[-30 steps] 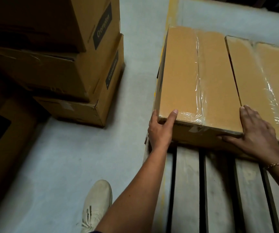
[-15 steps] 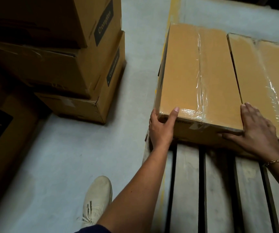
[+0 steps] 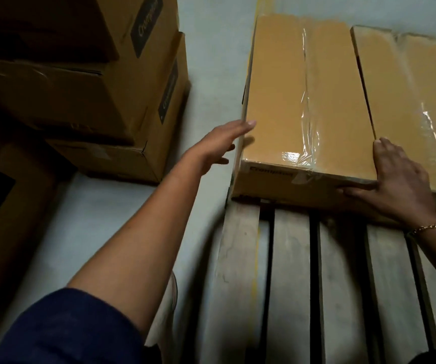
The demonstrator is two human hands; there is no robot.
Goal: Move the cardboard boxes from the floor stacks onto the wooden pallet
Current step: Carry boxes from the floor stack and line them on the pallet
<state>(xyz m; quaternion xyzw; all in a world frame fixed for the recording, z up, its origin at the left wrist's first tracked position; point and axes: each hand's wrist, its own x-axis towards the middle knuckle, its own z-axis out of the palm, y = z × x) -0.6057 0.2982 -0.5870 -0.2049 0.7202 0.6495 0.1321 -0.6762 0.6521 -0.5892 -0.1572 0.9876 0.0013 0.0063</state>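
Note:
A taped cardboard box (image 3: 277,106) lies flat on the far left of the wooden pallet (image 3: 293,279). A second box (image 3: 421,95) lies beside it on the right. My left hand (image 3: 219,145) is flat against the first box's left side, fingers straight, thumb at the top edge. My right hand (image 3: 400,185) rests on that box's near right corner, fingers spread over the top and the thumb along the front face. Neither hand grips the box. A floor stack of boxes (image 3: 111,101) stands to the left.
Another brown box (image 3: 4,219) with a dark label stands at the near left. A strip of pale concrete floor (image 3: 206,61) runs between the stack and the pallet. My shoe (image 3: 169,298) shows behind my left forearm. The pallet's near slats are bare.
My left hand has left the box's near left corner and moved out to its left side. The right hand stays at the near right corner. The view has come closer.

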